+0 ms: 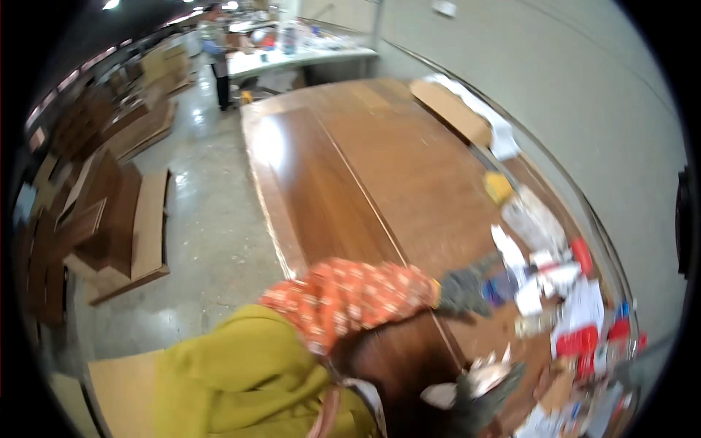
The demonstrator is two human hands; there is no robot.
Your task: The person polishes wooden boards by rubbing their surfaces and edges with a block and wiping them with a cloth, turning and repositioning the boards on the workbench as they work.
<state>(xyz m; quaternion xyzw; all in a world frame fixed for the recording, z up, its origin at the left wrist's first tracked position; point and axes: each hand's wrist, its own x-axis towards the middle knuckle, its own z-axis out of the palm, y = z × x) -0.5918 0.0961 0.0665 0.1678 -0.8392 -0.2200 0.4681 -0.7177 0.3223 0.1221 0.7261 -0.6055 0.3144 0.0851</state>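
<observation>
My left hand, in a dark grey glove below an orange patterned sleeve, reaches over the right side of the brown table. Its fingers are apart beside a small clear object with blue and purple on it; blur hides its kind and whether I touch it. Closer to me, my right hand, also in a dark grey glove, is closed around a crumpled whitish cloth or paper. Under my arms lies a long, glossy dark-brown wooden panel.
Along the wall side lie a yellow sponge-like block, a plastic bag, papers and red-marked bottles. A cardboard strip lies farther back. Brown furniture parts stand on the left floor. A person stands by a far white table.
</observation>
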